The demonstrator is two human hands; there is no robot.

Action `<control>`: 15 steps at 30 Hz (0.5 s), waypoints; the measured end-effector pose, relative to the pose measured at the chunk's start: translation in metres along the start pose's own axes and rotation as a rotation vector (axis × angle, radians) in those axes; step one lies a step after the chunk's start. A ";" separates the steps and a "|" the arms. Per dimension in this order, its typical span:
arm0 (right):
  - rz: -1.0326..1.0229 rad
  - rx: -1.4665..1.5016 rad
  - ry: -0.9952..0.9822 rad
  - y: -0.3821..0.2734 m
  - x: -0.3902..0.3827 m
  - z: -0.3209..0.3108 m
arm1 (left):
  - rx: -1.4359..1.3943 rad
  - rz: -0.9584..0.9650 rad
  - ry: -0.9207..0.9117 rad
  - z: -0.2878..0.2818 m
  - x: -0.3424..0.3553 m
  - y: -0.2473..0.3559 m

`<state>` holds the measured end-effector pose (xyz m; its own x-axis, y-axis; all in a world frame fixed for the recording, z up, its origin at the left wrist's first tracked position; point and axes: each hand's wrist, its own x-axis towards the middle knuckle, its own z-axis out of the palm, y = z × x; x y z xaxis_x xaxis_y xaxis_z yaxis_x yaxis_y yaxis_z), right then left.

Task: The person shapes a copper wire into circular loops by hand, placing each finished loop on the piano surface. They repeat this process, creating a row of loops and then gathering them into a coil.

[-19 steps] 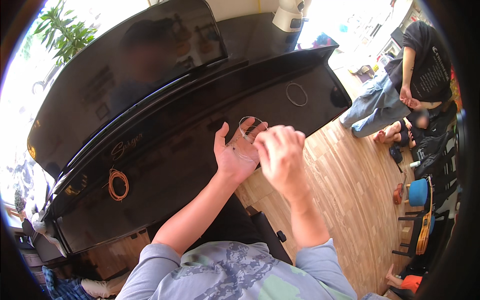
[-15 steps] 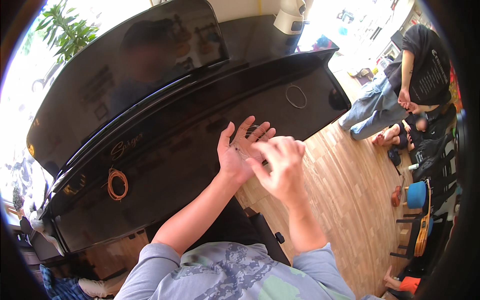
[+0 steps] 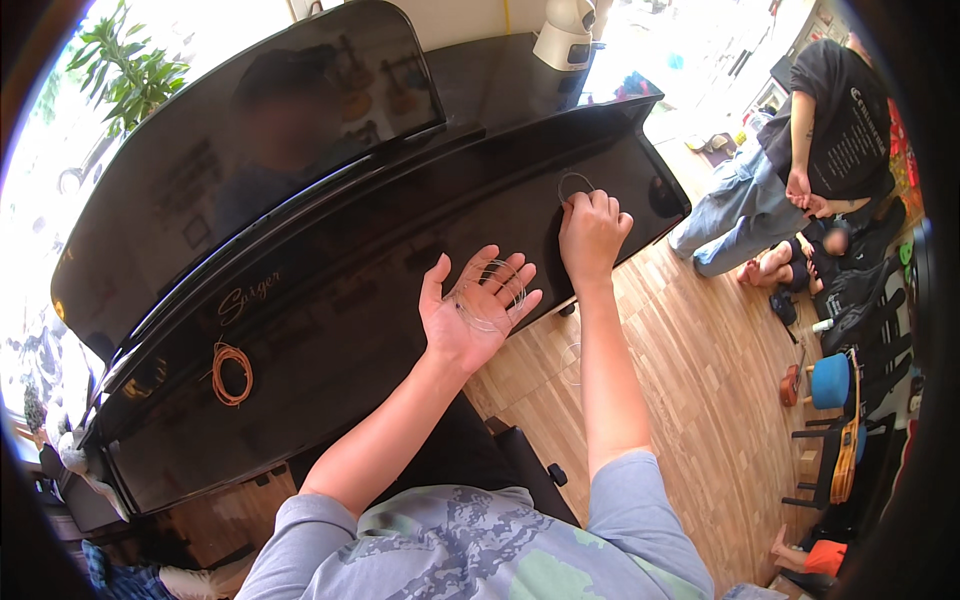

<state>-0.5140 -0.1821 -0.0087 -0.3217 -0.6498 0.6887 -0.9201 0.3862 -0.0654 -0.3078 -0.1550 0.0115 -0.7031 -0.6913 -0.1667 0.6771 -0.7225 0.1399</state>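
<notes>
My left hand (image 3: 465, 320) is palm up with its fingers spread. A loose coil of thin silvery strings (image 3: 490, 297) lies across its palm and fingers. Farther right, my right hand (image 3: 594, 238) reaches over the dark piano lid (image 3: 350, 300), its fingers pinched together at the near edge of another thin coiled string (image 3: 575, 178). The fingertips there are partly hidden by the hand. A copper-coloured string coil (image 3: 232, 375) rests on the lid's left part, away from both hands.
A white camera-like device (image 3: 565, 36) stands on top of the piano. At the right are a standing person (image 3: 835, 130) and a second person low down. A blue-seated stool (image 3: 829, 381) and a small ukulele-like instrument (image 3: 791, 385) are on the wooden floor (image 3: 690, 400).
My right hand has moved from above my left palm out to the right, to the coiled string on the lid. My left fingers now show the silvery coil more fully.
</notes>
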 end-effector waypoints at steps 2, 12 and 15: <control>0.014 -0.054 -0.017 0.003 -0.003 0.002 | -0.010 -0.013 -0.004 0.000 0.000 -0.001; -0.249 0.570 -0.020 -0.064 -0.046 -0.132 | 0.008 0.006 -0.027 -0.006 -0.012 0.009; -0.349 0.545 -0.081 -0.084 -0.069 -0.144 | 0.028 0.078 -0.021 -0.002 -0.021 0.012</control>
<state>-0.3825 -0.0749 0.0536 0.0198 -0.7323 0.6807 -0.9483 -0.2295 -0.2193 -0.2849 -0.1489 0.0148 -0.6530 -0.7455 -0.1337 0.7240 -0.6662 0.1790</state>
